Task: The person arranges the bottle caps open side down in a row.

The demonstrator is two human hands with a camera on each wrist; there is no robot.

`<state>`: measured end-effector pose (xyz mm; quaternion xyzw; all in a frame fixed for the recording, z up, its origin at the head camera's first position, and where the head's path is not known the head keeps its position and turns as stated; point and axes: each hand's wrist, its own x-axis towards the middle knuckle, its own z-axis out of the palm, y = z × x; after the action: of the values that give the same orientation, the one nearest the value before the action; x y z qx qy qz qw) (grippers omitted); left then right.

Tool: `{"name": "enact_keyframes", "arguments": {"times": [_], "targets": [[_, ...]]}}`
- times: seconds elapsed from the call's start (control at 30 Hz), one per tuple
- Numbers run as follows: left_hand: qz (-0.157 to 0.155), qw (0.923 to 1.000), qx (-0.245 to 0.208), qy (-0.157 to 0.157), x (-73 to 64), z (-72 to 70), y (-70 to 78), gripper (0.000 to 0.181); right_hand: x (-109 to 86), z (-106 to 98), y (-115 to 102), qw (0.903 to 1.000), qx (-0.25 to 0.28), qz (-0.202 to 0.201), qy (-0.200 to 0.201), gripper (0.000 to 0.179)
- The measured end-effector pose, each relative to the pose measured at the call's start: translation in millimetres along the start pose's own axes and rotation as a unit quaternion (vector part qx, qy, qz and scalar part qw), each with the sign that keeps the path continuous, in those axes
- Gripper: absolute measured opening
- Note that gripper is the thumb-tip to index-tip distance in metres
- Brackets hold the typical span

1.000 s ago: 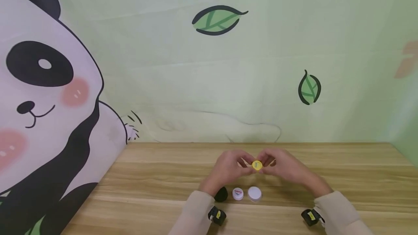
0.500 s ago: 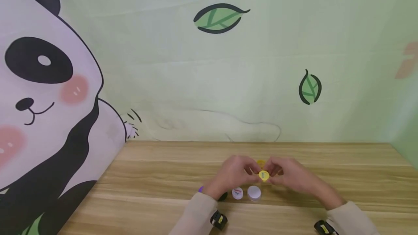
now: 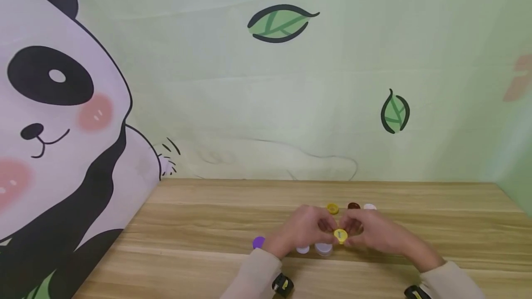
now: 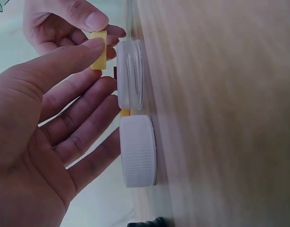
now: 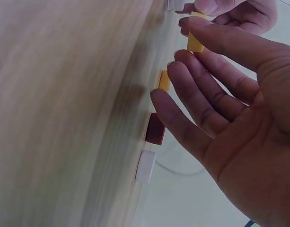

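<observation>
A small yellow bottle cap [image 3: 341, 236] is held between both hands, its printed top facing the head camera. My left hand [image 3: 305, 229] pinches one side of it with thumb and forefinger. From the other side, my right hand [image 3: 376, 230] pinches it the same way. Both wrist views show the yellow cap edge-on, with the other fingers spread behind it. Just below the hands, a wide white lid [image 3: 323, 249] and a ridged white cap [image 4: 138, 151] lie on the table. The left hand partly covers the ridged one in the head view.
Behind the hands, a second yellow cap [image 3: 332, 208], a dark red cap [image 3: 353, 205] and another white cap [image 5: 145, 166] lie in a row. A purple cap [image 3: 258, 242] sits left of the left wrist. A panda-printed cloth [image 3: 199, 82] backs the wooden table [image 3: 199, 225].
Both hands have brought the yellow cap nearer the person and slightly right. The back row of caps and the purple cap have come into sight; the black one is now covered.
</observation>
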<state>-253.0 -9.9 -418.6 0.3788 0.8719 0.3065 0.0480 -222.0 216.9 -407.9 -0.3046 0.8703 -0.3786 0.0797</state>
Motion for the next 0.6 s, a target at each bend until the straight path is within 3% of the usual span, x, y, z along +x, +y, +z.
{"name": "enact_keyframes", "arguments": {"times": [0.6], "targets": [[-0.010, 0.9985, 0.050, -0.021, -0.4, 6.3, 4.9, 0.021, -1.0, 4.3, 6.9, 0.9996, 0.015, -0.013, -0.020, 0.023]]}}
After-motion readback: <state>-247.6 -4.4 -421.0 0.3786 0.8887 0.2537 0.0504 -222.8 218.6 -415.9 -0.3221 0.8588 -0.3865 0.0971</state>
